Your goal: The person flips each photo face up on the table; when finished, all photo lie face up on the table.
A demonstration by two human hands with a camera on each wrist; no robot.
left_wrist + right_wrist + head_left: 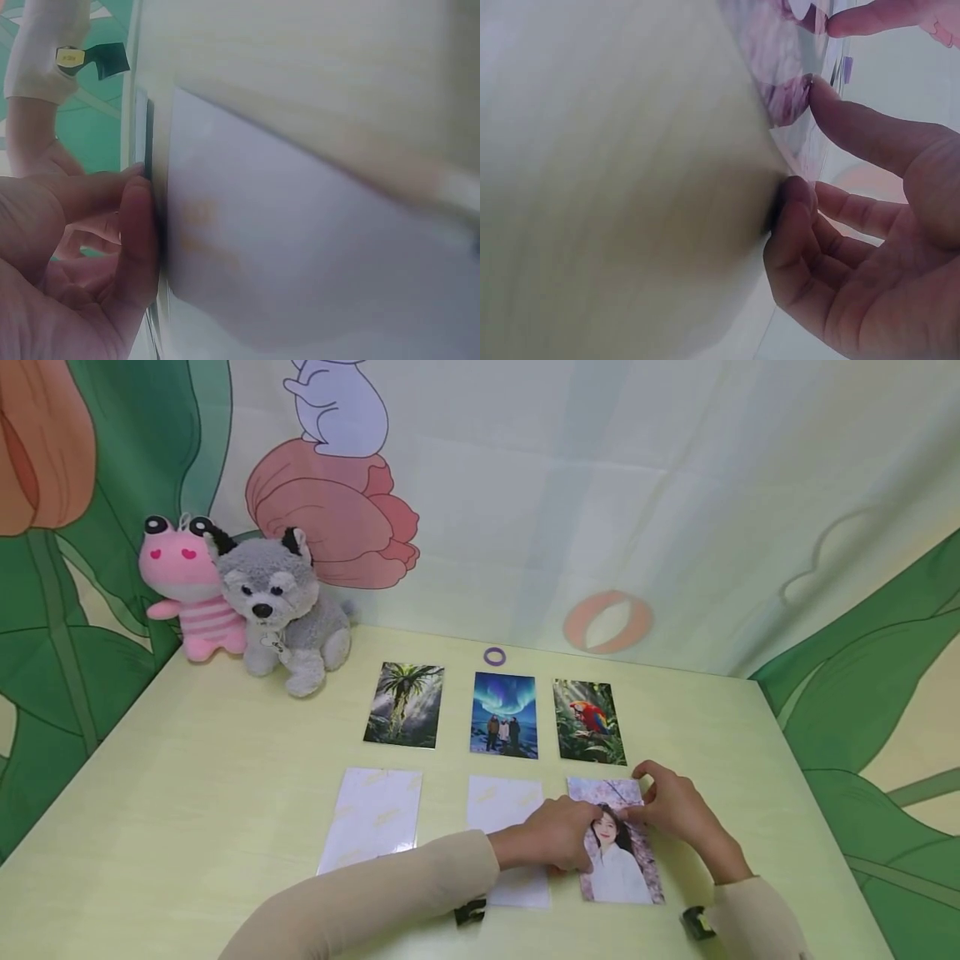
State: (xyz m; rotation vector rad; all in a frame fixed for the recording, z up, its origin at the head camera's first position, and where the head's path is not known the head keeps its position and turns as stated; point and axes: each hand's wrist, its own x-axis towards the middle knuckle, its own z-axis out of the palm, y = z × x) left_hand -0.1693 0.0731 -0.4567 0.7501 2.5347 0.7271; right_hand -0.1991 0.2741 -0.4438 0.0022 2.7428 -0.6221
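Note:
A portrait photo (619, 870) shows a person in white before pink blossoms and lies at the front right of the table. My left hand (558, 833) holds its left edge, thumb and forefinger at the border. In the left wrist view, fingertips (136, 178) meet at the thin card edge. My right hand (678, 806) is at the upper right corner. Seen from the right wrist, the thumb (855, 120) presses the photo's face and the curled forefinger sits at the corner. A white card (504, 793) with faint yellow marks lies partly under the left hand and forearm.
Another white card (375, 810) lies further left. Behind stand a jungle plant photo (405, 706), an aurora photo (504, 714) and a parrot photo (590, 722) in a row. A purple ring (495, 657) lies near the curtain. A husky plush (281, 610) and pink frog plush (198, 589) sit back left.

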